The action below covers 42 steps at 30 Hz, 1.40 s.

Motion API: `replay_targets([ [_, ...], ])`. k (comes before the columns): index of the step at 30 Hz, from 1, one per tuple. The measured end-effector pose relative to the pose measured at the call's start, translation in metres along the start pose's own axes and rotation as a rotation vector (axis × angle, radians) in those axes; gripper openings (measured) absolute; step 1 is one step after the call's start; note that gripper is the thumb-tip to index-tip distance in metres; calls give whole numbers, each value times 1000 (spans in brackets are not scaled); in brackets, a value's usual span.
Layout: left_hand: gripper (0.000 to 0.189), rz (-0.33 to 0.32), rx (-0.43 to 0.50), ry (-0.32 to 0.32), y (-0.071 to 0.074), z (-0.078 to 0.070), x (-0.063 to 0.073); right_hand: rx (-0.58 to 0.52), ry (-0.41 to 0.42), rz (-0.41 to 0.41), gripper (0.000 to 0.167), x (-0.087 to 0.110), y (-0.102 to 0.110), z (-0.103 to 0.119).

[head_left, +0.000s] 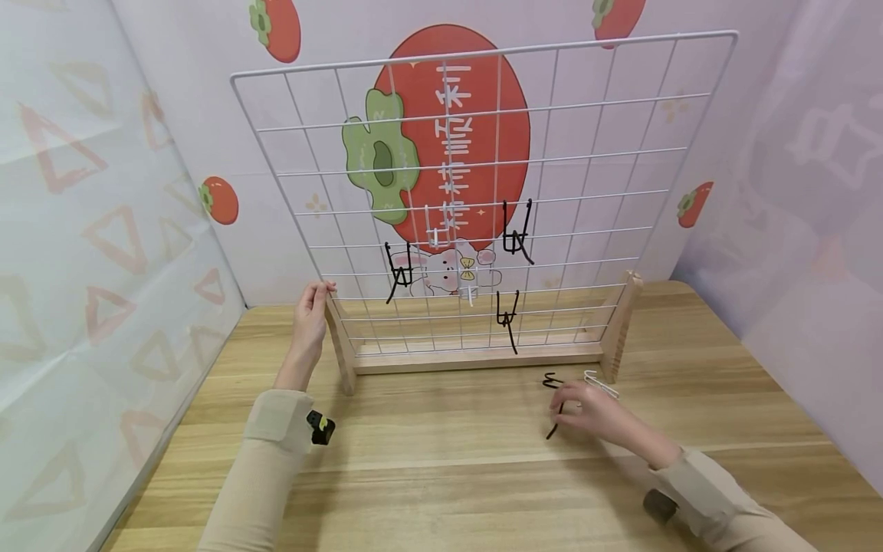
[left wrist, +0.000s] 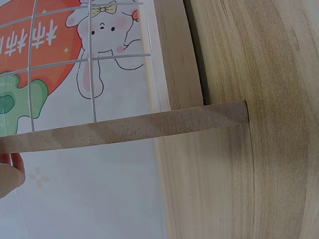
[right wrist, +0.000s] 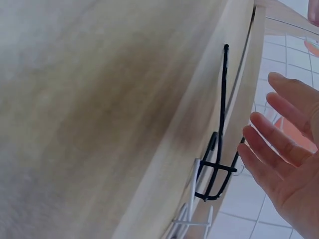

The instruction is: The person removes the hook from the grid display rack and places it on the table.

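Observation:
A white wire grid panel [head_left: 483,53] stands in a wooden base [head_left: 476,359] at the back of the table. My left hand [head_left: 313,308] grips the upper end of the base's left upright [left wrist: 124,128], fingertips behind the wood in the left wrist view. Over the table, in front of the right upright, is my right hand [head_left: 595,412], its fingers extended and spread in the right wrist view. Beside those fingers lies a black wire hook [right wrist: 223,99], partly covered by the hand in the head view. White wire hooks [right wrist: 191,191] lie next to it.
Black hooks [head_left: 515,242] and white hooks [head_left: 436,237] hang on the grid's lower middle. The wooden table [head_left: 428,468] extends in front of the base. A patterned backdrop [head_left: 165,253] closes off the back and sides.

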<state>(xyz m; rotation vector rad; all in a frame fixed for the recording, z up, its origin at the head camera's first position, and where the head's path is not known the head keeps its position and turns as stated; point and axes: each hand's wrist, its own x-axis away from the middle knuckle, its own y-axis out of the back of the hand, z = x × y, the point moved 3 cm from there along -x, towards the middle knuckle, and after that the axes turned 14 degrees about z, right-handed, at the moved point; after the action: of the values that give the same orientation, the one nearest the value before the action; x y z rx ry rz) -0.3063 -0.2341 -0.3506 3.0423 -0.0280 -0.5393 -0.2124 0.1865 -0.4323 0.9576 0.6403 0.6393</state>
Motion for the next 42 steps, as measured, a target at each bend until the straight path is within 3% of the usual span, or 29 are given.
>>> replay_targets([
  [19, 16, -1, 5, -13, -1, -1, 0, 30, 71, -178, 18, -13, 27, 10],
  [42, 26, -8, -6, 2, -1, -1, 1, 142, 143, -336, 21, -43, 91, 33],
])
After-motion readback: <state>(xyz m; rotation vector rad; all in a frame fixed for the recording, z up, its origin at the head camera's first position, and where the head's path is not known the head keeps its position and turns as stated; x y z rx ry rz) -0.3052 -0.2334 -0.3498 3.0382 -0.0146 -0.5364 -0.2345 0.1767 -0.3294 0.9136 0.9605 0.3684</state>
